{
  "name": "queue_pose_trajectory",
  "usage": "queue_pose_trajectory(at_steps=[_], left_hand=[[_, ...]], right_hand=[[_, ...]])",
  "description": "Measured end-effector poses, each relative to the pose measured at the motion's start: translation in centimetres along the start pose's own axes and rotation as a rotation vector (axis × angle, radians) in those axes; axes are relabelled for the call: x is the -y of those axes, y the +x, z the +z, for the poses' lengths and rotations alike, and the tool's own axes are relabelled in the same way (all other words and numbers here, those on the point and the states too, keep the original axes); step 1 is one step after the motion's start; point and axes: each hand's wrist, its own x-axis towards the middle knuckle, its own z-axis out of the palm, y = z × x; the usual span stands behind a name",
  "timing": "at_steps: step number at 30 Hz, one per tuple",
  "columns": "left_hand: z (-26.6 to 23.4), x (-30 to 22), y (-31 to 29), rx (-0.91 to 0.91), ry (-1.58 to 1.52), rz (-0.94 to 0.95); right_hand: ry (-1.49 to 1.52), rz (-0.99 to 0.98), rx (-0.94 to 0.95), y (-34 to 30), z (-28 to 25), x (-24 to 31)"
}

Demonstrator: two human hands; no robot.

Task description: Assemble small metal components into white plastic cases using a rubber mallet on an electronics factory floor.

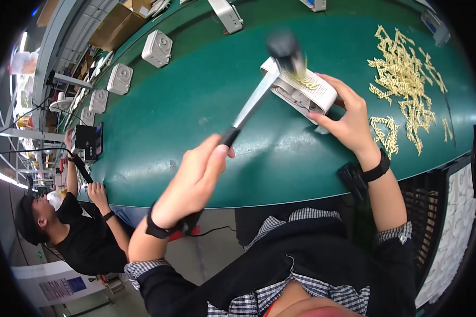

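My left hand is closed round the dark grip of a mallet. Its pale shaft slants up and away to a black head, blurred by motion, over the far part of a white plastic housing. Whether the head touches the housing cannot be told. A gold script badge lies along the housing's perforated face, partly hidden by the mallet head. My right hand grips the housing's right end, thumb on the near side and fingers on the far side. The housing's open side shows inner parts.
Many gold script badges lie heaped on the green work surface at the right. White housings stand along the far left side. At the left, another person handles a black box. White parts fill a rack at lower right.
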Motion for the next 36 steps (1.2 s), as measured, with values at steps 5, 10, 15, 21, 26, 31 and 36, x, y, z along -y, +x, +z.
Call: queue_pose_trajectory(at_steps=[5,10,15,21,26,31,36], left_hand=[[-0.5,-1.8,0.0,-0.074,-0.211,0.021],[-0.7,-0.8,0.9,-0.025,0.147,-0.046],[-0.4,-1.3,0.7,-0.045,-0.089,-0.066],[-0.4,-4.2,-0.9,-0.075,0.074,0.031],[1.3,-1.6,-0.4,0.113,0.151,-0.074],[0.4,-0.6,0.0,-0.117,-0.085,-0.030],[-0.6,-0.6,1.9,-0.104,-0.028,0.016]], right_hand=[[-0.007,0.030,-0.009,-0.6,0.6,-0.5],[0.002,-0.001,0.010,-0.4,0.4,-0.4],[0.032,0.026,0.004,-0.4,0.4,-0.1],[0.012,0.039,0.013,-0.1,0.3,-0.6],[0.053,0.036,0.011,-0.2,0.6,0.0],[0.022,0.019,0.025,-0.1,0.4,-0.3],[0.015,0.031,-0.008,-0.1,0.2,0.3]])
